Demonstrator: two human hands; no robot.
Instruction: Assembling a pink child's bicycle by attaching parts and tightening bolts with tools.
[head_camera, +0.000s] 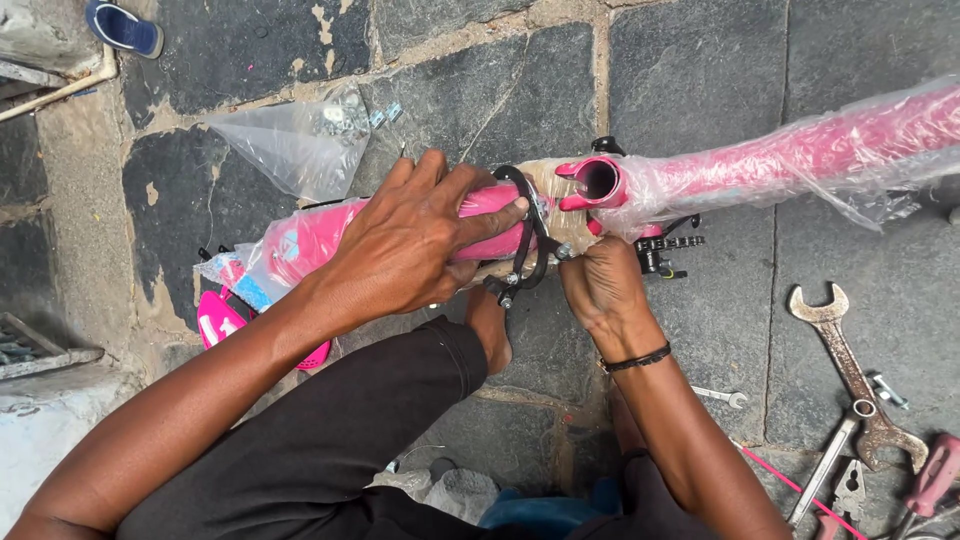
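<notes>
Lying across the stone floor (700, 300), the pink bicycle frame (800, 150) sits in clear plastic wrap. The left hand (410, 245) spreads flat over the frame's tube, fingers pressing a black brake caliper (528, 235) against it. The right hand (600, 285) closes its grip on the frame from beneath the caliper. Spanners (850, 375) lie well apart on the floor at right, a clear plastic bag (295, 145) above the left hand

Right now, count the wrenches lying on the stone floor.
3, maybe more. A big rusty open-end wrench lies at right, a slim wrench crosses below its lower end, and a small one sits by the right forearm. Others may hide past the bottom-right edge.
</notes>
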